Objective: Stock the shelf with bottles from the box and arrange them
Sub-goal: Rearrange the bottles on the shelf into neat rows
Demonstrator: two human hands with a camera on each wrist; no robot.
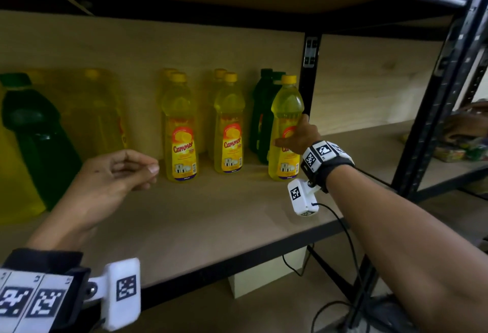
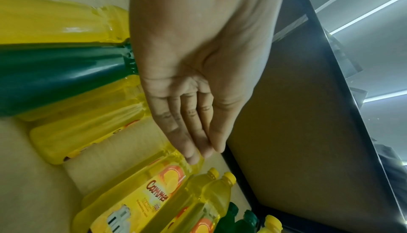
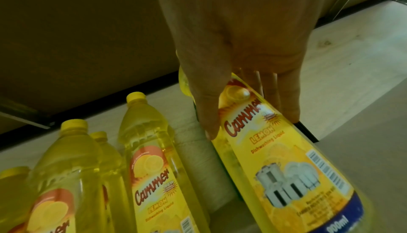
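Observation:
My right hand [image 1: 291, 133] grips a yellow dishwashing bottle [image 1: 286, 102] standing upright at the right end of the shelf board [image 1: 211, 213]. In the right wrist view the thumb lies on the left of the label and the fingers wrap the right side of this bottle [image 3: 275, 158], held by my right hand [image 3: 251, 126]. My left hand [image 1: 137, 171] hovers over the shelf, left of another yellow bottle [image 1: 181, 131], fingers relaxed and holding nothing. The left wrist view shows the left hand [image 2: 198, 149] with its fingers nearly straight. The box is out of sight.
A third yellow bottle [image 1: 229, 126] heads its own short row. Dark green bottles [image 1: 261, 110] stand behind the held one. A big green bottle [image 1: 34, 134] and large yellow ones [image 1: 97, 110] fill the left. A black post [image 1: 310, 73] stands right beside the held bottle.

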